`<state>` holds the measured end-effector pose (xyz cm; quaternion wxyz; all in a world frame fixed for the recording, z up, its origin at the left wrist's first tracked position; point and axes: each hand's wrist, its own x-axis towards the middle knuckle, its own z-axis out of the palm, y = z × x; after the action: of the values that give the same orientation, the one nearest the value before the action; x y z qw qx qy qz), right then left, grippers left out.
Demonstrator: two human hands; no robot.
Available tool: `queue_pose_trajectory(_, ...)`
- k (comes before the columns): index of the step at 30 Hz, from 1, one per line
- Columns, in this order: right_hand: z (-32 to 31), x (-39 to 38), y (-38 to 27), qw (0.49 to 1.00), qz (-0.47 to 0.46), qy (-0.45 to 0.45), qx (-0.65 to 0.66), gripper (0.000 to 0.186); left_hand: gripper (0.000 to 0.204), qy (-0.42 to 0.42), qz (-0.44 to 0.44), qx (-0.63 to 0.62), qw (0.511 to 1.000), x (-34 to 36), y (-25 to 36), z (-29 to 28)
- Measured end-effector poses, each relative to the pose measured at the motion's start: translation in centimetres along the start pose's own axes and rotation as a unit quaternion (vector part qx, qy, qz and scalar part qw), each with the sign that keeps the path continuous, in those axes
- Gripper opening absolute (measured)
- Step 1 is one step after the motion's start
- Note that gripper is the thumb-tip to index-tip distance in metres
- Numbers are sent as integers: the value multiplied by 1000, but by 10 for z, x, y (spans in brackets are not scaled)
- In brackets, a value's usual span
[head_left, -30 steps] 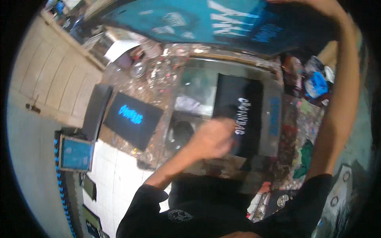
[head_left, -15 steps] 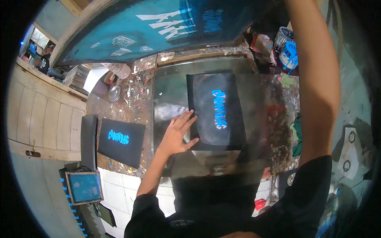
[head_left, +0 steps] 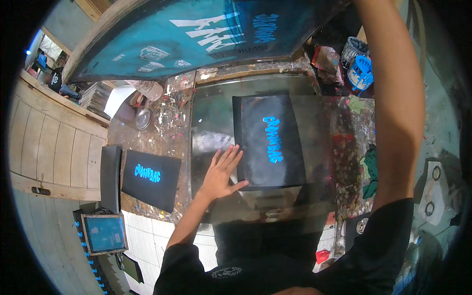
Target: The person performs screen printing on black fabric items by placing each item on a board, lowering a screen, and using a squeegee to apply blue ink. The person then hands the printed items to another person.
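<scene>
A dark rectangular sheet [head_left: 256,169] with blue printed lettering lies on a glassy, stained board [head_left: 211,113] in the middle. My left hand [head_left: 222,172] rests at the sheet's left edge, fingers spread and touching it. Above, a framed printing screen [head_left: 132,44] with teal mesh and white designs is raised at a tilt. My right forearm [head_left: 393,98] reaches up along the right side toward the screen; that hand is cut off by the upper edge. A second dark sheet [head_left: 150,191] with similar blue lettering lies to the left, beside a dark block [head_left: 110,177].
Paint-spattered bench with cups [head_left: 147,91], a round lid [head_left: 143,118], a blue paint container [head_left: 359,73] and green rags [head_left: 369,187]. A wooden door [head_left: 54,142] and a small screen [head_left: 104,233] are left. A co-worker in dark clothing [head_left: 56,78] appears upper left.
My left hand moved from over the middle sheet to its left edge, fingers spreading. That sheet's lettering looked white earlier and now shows blue. The view has shifted, and my right hand has left it.
</scene>
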<state>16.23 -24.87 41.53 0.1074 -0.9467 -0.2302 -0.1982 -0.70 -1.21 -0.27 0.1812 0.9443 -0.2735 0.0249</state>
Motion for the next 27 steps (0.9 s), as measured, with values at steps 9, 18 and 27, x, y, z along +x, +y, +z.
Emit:
queue_pose_trajectory(9, 1, 12, 23, 992, -119, -21, 29, 76, 91, -21, -5, 25, 999, 1, 1, -2)
queue_pose_trajectory(18, -1, 9, 23, 992, -115, -36, 26, 76, 92, -16, -4, 19, 1000, 1, -1, 0)
queue_pose_trajectory(27, -6, 14, 30, 984, -160, -66, 47, 81, 92, -15, -4, 17, 1000, 3, 0, -2)
